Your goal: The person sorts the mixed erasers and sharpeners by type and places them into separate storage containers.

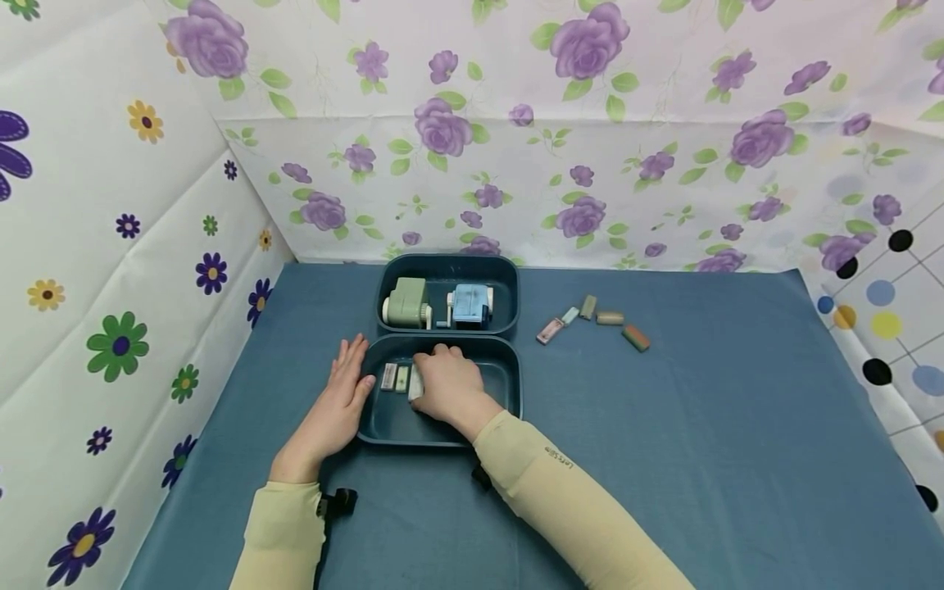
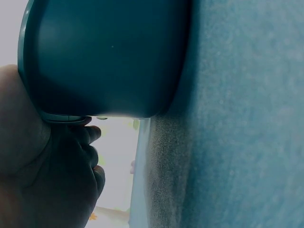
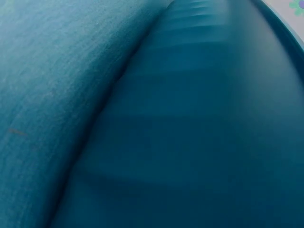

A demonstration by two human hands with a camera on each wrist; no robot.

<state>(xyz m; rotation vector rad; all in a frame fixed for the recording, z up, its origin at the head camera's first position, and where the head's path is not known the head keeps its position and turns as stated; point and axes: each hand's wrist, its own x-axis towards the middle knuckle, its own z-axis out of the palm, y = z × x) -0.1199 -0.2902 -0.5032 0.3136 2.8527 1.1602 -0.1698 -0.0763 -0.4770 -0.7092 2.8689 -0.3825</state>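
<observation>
My right hand (image 1: 450,381) reaches into the near dark blue tray (image 1: 438,434) and pinches a whitish eraser (image 1: 416,381), whose right side the hand hides. Two small erasers stand in a row just left of it: a white one with a dark print (image 1: 389,377) and a pale green one (image 1: 401,378). With its fingers extended, my left hand (image 1: 335,410) rests against the tray's left rim. In the left wrist view, the tray's outer wall (image 2: 109,57) lies close against that hand. Only the tray's side and the cloth show in the right wrist view.
Behind the near tray stands a second dark blue tray (image 1: 448,266) with a green pencil sharpener (image 1: 408,303) and a light blue pencil sharpener (image 1: 469,305). Several erasers, among them a pink one (image 1: 550,330) and a red-green one (image 1: 636,338), lie on the blue cloth (image 1: 701,426) to the right.
</observation>
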